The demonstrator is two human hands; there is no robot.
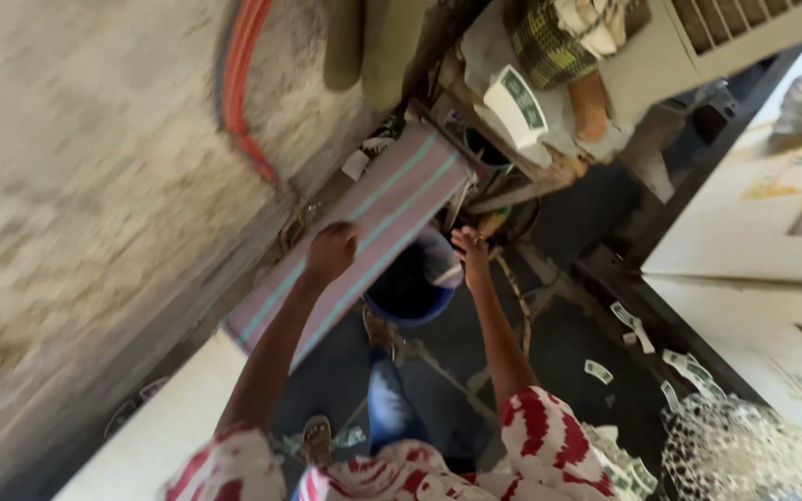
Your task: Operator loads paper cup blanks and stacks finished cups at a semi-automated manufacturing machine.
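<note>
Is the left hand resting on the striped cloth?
Yes, the left hand lies on the pink cloth with teal stripes, beside the blue bucket.

A cluttered backyard workshop: rough plastered wall (76, 186), orange hoses (237, 83), littered dark floor (559, 343), white appliance casings (754, 232).

The left hand (331, 250) rests on the pink cloth mat with teal stripes (364, 232), which leans against the rough plaster wall (76, 186). Just right of it sits the blue plastic bucket (410, 292), with the right hand (471, 250) above its rim. Paper scraps (638, 325) lie on the floor further right.
</note>
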